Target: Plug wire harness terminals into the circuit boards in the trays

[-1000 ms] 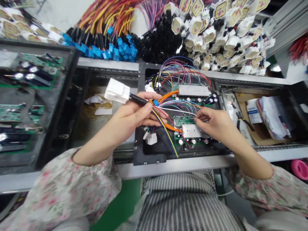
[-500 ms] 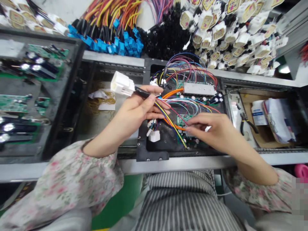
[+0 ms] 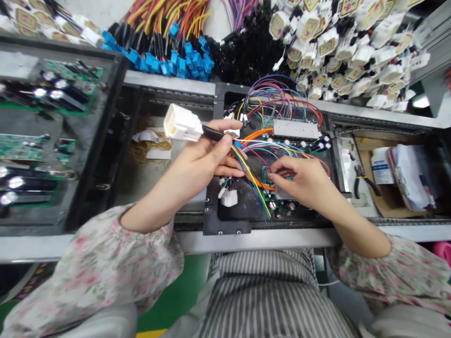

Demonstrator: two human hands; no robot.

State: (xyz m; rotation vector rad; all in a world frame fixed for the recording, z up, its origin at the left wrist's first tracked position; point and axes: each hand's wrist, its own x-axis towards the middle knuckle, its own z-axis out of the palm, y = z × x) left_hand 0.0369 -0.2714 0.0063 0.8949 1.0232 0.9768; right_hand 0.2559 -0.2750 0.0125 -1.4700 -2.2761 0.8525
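1. I see the left hand with its grip closed on a black cable. The cable's long way runs from 10 to 4 o'clock, with a big white plug at the 10 end.
2. The right hand is at 4 o'clock from the left grip. Its grip is narrow and looks to be pinching a thin red wire that runs over from the left hand. I can't see the wire's tip.
3. Other loose wires hang toward 5 o'clock from the left grip. Their ends are nearer the right hand.
4. Under the right hand is a green board in a black tray. A silver bar is at 1 o'clock from the right grip.
5. Farther out, pliers lie at 3 o'clock from the right hand. Blue plugs are piled at 11 o'clock from the left.
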